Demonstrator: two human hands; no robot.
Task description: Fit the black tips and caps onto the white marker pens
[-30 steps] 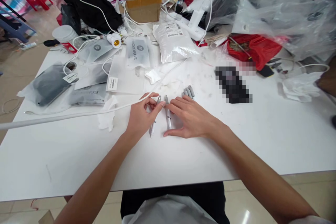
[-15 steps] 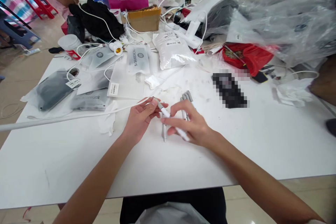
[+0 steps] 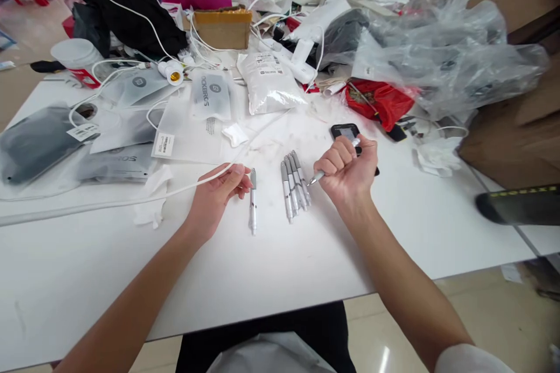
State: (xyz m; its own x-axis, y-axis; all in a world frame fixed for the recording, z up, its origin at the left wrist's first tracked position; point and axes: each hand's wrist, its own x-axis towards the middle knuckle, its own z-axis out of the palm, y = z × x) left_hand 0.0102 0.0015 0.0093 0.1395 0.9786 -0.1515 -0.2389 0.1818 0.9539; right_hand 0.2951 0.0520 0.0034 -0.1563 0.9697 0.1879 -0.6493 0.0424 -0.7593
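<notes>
My right hand (image 3: 350, 169) is wrapped round a white and silver pen (image 3: 318, 176). Its pointed tip sticks out to the left, and its other end shows by my thumb. My left hand (image 3: 219, 192) rests by the table with thumb and fingertips curled together; whether anything is between them is hidden. Just right of those fingertips lies a single matching pen (image 3: 254, 210), roughly upright in the view. Between the two hands several more pens (image 3: 289, 192) lie side by side on the white table (image 3: 271, 280). A black phone (image 3: 345, 130) is partly covered by my right hand.
A white cable (image 3: 175, 192) crosses in front of my left hand. Packaged pouches (image 3: 114, 163) lie to the left, a white parcel (image 3: 271, 84) at the back. Behind the phone are a red bag (image 3: 385, 105) and clear plastic wrapping (image 3: 437, 64); a cardboard box (image 3: 511, 140) stands right.
The pen held between both hands is now in my right hand alone, which has moved right and closed into a fist. My left hand has let go of it. The view has shifted right.
</notes>
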